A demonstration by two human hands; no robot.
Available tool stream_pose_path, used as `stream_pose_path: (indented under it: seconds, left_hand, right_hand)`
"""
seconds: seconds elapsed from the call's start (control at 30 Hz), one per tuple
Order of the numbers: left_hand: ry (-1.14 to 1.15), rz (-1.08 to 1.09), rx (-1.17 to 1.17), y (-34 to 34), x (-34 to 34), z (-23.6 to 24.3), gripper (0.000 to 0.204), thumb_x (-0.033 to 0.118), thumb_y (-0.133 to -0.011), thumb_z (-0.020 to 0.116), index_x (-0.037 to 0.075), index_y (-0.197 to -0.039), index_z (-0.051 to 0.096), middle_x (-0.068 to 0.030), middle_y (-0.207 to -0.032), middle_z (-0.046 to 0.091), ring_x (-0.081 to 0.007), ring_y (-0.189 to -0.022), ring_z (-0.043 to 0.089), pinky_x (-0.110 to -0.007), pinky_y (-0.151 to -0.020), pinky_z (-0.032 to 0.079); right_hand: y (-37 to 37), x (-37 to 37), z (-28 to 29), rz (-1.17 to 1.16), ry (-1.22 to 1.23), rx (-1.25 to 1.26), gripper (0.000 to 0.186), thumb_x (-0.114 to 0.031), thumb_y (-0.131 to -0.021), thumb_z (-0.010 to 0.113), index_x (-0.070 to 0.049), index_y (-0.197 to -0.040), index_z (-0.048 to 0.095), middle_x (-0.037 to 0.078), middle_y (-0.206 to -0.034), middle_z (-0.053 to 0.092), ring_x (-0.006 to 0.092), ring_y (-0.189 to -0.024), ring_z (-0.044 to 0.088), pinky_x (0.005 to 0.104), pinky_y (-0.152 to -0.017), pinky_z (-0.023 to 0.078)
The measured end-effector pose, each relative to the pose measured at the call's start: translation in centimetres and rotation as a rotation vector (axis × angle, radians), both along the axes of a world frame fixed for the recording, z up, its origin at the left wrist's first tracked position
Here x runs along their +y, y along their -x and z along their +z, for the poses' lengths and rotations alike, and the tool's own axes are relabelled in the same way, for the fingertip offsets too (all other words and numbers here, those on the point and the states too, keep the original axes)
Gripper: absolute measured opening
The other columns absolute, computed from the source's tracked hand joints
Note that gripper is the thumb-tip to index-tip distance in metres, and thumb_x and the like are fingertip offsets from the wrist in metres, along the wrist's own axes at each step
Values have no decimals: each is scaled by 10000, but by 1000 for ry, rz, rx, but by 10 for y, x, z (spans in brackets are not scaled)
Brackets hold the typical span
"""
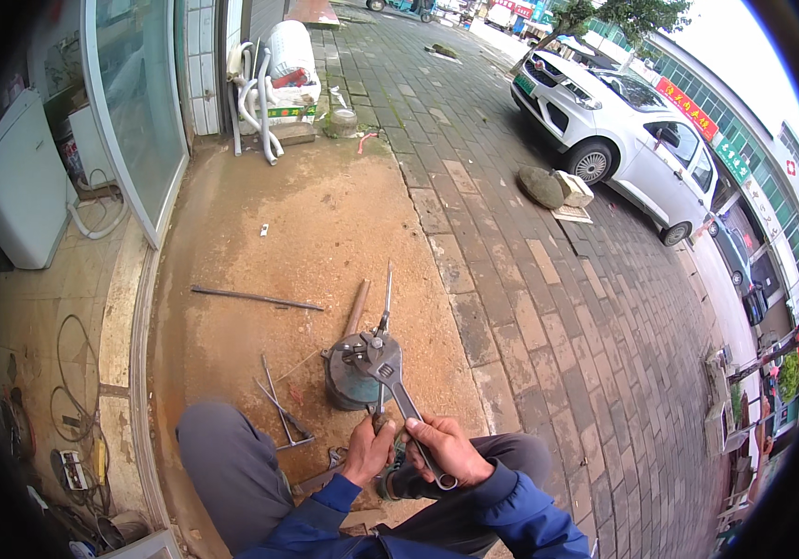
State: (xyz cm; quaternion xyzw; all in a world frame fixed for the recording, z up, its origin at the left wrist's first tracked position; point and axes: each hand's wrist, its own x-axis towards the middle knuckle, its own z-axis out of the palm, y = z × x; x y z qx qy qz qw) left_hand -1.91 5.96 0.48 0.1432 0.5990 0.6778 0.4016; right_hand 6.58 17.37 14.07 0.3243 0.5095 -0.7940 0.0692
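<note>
My right hand [449, 450] is closed round the handle of a grey adjustable wrench [408, 406]. The wrench's jaws are up against a metal piece above a round dark-green metal block [351, 387]. My left hand [368, 451] grips the lower end of a slim tool with a long pointed blade [388, 291], which stands up past the wrench head. It may be a pair of shears, but the wrench covers part of it. Behind the block a brown wooden or rusty handle [357, 307] sticks out; what it belongs to is hidden.
A dark rod [256, 298] and thin crossed metal tools [280, 410] lie on the dirt. At left is a glass sliding door [134, 112] with cables [73, 373] inside its threshold. White pipes [262, 107] stand at the wall. A white car [628, 130] is parked right, beside stones [544, 186].
</note>
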Motion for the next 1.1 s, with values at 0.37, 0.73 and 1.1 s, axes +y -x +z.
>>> stream_pose_path:
  seconds: [0.37,0.73,1.1]
  left_hand:
    - [-97,38,125,-4,-8,-58,241,252,-992,604,94,-840,503,40,-719,473,-84,-644,464,-309,-559,382]
    - [-61,89,130,-8,-6,-36,209,228,-1002,618,106,-879,502,55,-621,474,-85,-533,452,-287,-458,375]
    - [80,51,225,1,1,-16,255,249,-964,587,6,-886,584,-69,-652,594,-182,-523,567,-349,-517,459]
  right_hand:
    - [-4,-94,-12,-151,-1281,290,479,-202,-892,731,19,-1289,577,188,-967,684,297,-809,695,354,-726,550]
    - [1,-71,23,605,-2145,318,465,-307,-888,643,10,-1226,622,259,-930,628,215,-600,590,320,-549,439]
    - [152,-143,2,990,-1865,745,262,-227,-849,574,-1,-755,668,148,-769,685,294,-676,671,416,-692,530]
